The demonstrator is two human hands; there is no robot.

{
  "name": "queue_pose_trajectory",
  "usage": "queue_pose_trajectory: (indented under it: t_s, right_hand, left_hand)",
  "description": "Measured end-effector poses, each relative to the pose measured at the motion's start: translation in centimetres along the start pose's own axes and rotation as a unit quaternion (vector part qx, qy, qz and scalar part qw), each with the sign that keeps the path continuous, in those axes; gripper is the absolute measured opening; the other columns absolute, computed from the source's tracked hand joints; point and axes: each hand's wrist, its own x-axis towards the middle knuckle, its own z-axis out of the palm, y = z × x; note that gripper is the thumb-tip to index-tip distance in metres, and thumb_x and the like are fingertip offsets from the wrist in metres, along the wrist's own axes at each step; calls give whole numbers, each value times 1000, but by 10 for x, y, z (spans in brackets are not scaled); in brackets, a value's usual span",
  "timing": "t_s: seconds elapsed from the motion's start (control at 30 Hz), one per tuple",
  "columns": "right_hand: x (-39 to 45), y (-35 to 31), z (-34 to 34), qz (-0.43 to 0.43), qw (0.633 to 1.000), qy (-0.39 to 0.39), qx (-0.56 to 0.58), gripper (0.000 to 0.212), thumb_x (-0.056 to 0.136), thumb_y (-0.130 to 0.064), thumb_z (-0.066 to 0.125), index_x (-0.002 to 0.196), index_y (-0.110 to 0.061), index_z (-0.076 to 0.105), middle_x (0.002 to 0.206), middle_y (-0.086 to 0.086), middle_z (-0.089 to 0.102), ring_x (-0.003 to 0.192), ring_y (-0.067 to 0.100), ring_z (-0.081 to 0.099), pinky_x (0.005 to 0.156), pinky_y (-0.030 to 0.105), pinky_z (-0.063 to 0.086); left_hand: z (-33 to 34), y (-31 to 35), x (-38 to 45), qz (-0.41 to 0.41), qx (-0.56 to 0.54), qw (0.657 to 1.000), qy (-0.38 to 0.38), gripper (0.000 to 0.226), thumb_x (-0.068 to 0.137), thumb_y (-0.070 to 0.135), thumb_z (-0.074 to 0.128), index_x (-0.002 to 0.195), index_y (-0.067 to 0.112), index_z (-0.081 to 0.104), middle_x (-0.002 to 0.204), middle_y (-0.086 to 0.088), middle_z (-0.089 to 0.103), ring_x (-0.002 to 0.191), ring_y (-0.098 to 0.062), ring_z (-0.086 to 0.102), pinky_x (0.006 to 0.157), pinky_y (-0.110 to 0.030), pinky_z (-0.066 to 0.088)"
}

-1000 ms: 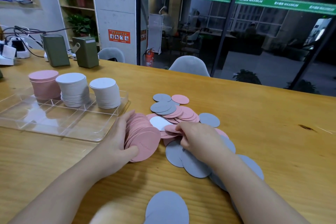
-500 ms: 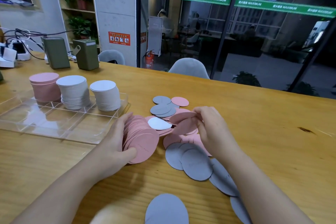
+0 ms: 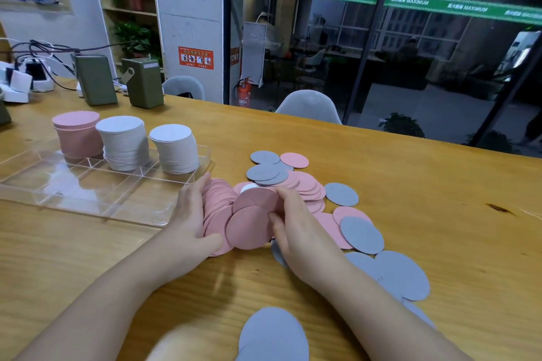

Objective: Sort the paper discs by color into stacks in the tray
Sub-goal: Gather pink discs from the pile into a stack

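Lowest in the frame, a flat grey paper disc (image 3: 272, 334), thin and matte, lying on the grained yellow wood of the bench (image 3: 440, 214), bare boards to either side of it. Just above, both forearms reaching in to mid-frame. Left hand (image 3: 192, 220) cupped, fingers curled behind a fanned bundle of pink discs (image 3: 217, 208) stood on edge, thumb underneath. Right hand (image 3: 293, 226) pinching a pink disc (image 3: 249, 227) against the front of that bundle, thumb on its face, fingers curled over the top rim. To the right, loose overlapping grey discs (image 3: 401, 272) and pink discs (image 3: 308, 184), round and smooth-edged, spreading toward centre right, one white disc (image 3: 249, 187) peeking out among them. Left of the hands, a clear plastic tray (image 3: 96, 199) with glossy dividers, near compartments holding nothing, its near right corner just beside the left hand. Along the tray's far row, a pink stack (image 3: 77, 135), then two white stacks (image 3: 123, 143), upright and slightly ragged. Farther off, upper left, two olive boxes (image 3: 143, 85) near the bench's far edge.
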Motion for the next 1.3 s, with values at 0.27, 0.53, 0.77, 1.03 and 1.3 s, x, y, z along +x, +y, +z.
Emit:
queue_pose_trajectory:
  t_s: [0.27, 0.53, 0.77, 1.03, 1.3]
  right_hand:
    - [-2, -3, 19, -84, 995, -29, -54, 43, 94, -12, 45, 137, -12, 34, 132, 2, 36, 115, 14, 40, 96, 30, 38]
    - [11, 18, 2, -99, 985, 32, -139, 43, 89, -20, 43, 131, -14, 49, 129, 3, 50, 119, 15, 42, 95, 28, 41]
    - [42, 64, -35, 96, 981, -16, -166, 65, 86, -32, 63, 141, -17, 32, 143, 0, 35, 132, 18, 28, 100, 21, 23]
    - [72, 71, -52, 169, 969, -146, -102, 86, 75, -34, 76, 145, -29, 27, 145, -3, 34, 130, 15, 34, 98, 25, 37]
    - [79, 71, -53, 163, 957, -159, -178, 65, 76, -40, 74, 134, -26, 46, 129, -3, 52, 111, 17, 52, 86, 28, 45]
  left_hand:
    - [4, 12, -6, 0, 38, 999, 4, 126, 42, 67, 48, 149, 22, 0, 154, 2, 7, 142, -10, 10, 103, -12, 12]
    - [2, 8, -4, 21, 36, 999, -6, 111, 51, 53, 54, 146, 30, 2, 137, 18, 13, 132, 2, 16, 94, 4, 11]
    - [-4, 3, -2, 17, -5, 1000, -3, 97, 57, 27, 60, 139, 47, 11, 141, 17, 26, 128, 2, 29, 100, -18, 26]
    - [-6, 1, 0, 15, -25, 1000, -7, 91, 47, 39, 55, 123, 64, 13, 141, 16, 31, 128, -5, 37, 100, -24, 34]
    - [-6, 2, 2, 10, -26, 1000, -5, 92, 55, 25, 57, 126, 60, 10, 140, 15, 30, 127, -6, 37, 95, -22, 33]
